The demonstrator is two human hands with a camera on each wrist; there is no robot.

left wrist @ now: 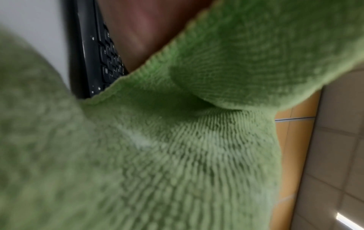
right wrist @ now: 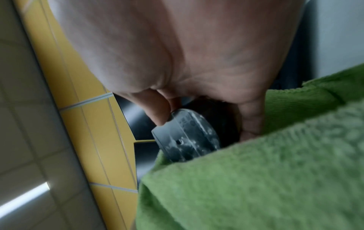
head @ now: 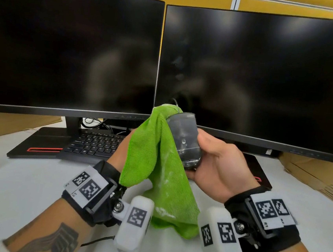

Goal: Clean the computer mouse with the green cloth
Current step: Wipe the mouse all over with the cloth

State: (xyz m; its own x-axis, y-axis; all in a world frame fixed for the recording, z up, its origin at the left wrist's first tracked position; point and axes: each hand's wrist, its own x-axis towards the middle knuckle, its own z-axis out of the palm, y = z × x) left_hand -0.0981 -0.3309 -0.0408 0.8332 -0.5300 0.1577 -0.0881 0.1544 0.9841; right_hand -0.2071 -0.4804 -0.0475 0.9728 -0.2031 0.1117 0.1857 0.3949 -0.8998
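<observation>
The right hand (head: 219, 164) grips the mouse (head: 186, 140) above the desk (head: 22, 182), underside up and smeared with white residue, fingers curled round its sides. The cloth (head: 154, 155) drapes over the left hand (head: 121, 152) and lies against the mouse's left edge, its tail hanging down to the desk; the left fingers are hidden under it, so their grip cannot be told. A keyboard (head: 95, 145) and two dark monitors (head: 71, 50) stand behind
</observation>
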